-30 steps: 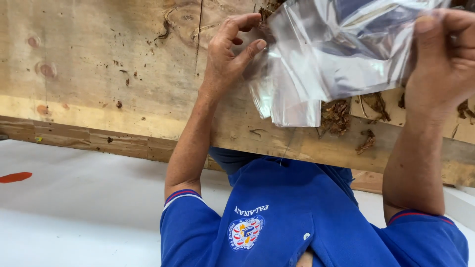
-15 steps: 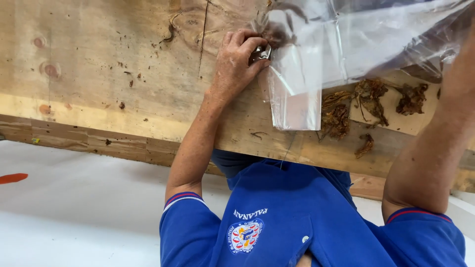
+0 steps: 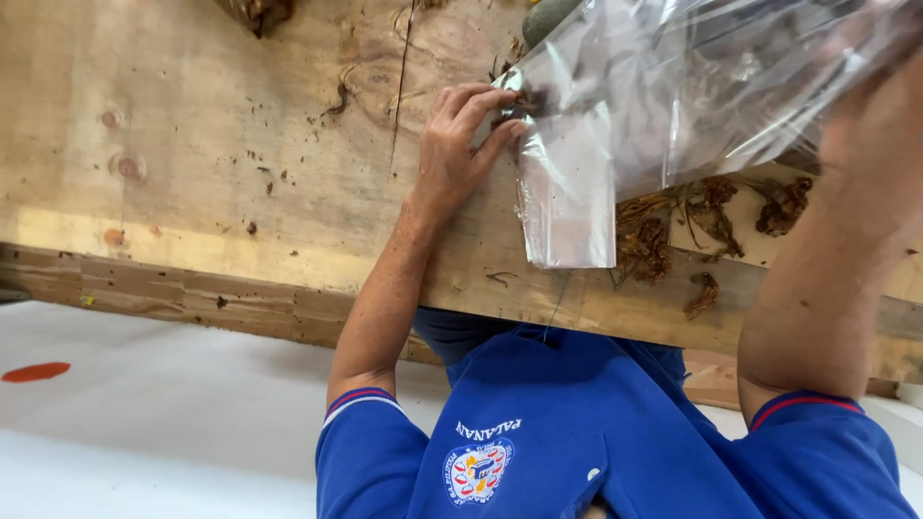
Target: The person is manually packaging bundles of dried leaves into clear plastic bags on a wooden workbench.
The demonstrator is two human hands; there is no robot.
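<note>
My left hand (image 3: 466, 144) rests on the wooden table (image 3: 221, 154) and pinches the near corner of a clear plastic bag (image 3: 673, 86) together with a bit of dried brown leaf. The bag stretches up to the top right, and dark leaf pieces show through the film. My right forearm rises along the right edge. My right hand (image 3: 865, 67) is blurred behind the bag's upper end, where it holds the film up. Under the bag, loose dried brown leaves (image 3: 654, 235) lie on the table near its front edge.
More leaf scraps (image 3: 784, 202) and crumbs are scattered over the plank top. A brown heap (image 3: 255, 12) and a dark rounded object (image 3: 548, 17) sit at the far edge. Below the table is a white floor (image 3: 144, 442) with a red mark (image 3: 36, 371).
My right hand has lifted its end of the bag up and to the right, out past the top corner. My left hand has closed onto the bag's corner against the table.
</note>
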